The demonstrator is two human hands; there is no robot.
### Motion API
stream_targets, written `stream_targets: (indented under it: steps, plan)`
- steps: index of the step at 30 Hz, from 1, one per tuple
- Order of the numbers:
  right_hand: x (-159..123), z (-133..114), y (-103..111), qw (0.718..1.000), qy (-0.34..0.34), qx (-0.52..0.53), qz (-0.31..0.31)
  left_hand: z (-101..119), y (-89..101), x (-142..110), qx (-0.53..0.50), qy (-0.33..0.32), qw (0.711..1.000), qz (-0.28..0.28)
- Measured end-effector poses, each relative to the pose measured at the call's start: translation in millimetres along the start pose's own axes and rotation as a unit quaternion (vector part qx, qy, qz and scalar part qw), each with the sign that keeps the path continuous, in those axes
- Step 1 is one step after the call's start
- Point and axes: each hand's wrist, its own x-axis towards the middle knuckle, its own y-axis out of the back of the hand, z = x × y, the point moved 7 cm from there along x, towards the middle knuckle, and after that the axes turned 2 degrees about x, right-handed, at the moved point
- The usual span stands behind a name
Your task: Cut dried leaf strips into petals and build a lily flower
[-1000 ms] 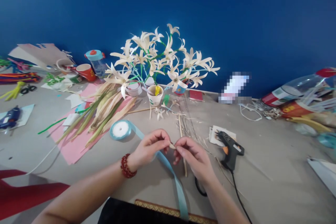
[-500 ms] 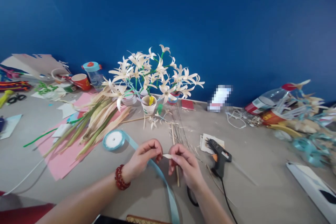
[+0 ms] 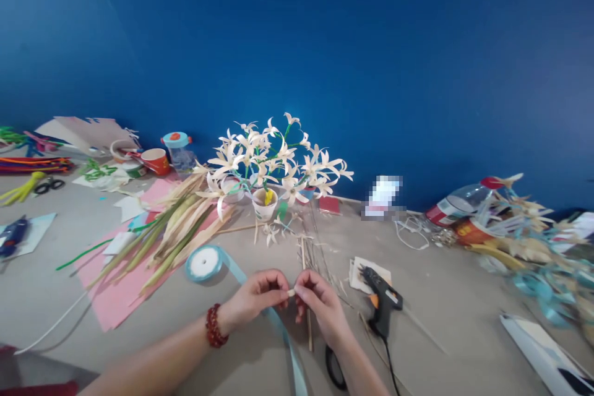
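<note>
Fingers (image 3: 276, 298) of both hands pinch one small, pale piece (image 3: 291, 292), lower centre.
Left hand (image 3: 248, 303) and right hand (image 3: 325, 314) grasp opposite ends, only a short stretch exposed, so control seems shared; its material is unclear. Pale-blue satiny ribbon (image 3: 236, 269) passes under the left hand from a round spool (image 3: 204, 262); a black glue gun (image 3: 384, 304) lies at lower right.

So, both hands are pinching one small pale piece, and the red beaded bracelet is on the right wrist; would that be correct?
Not quite: the head view shows the red beaded bracelet on the wrist of the left hand. That hand and the right hand are indeed pinching one small pale piece.
</note>
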Motion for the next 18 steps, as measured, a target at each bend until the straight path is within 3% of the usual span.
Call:
stream_targets:
  steps: [8,18]
  plan:
    - [2.5,7.0,7.6,0.999,-0.039,0.028,0.016,2.2,4.5,-0.1,-0.019,0.0,1.0,0.017]
    - [3.0,8.0,1.6,0.999,-0.038,0.032,-0.014,1.4,5.0,3.0,-0.017,-0.008,0.999,0.034]
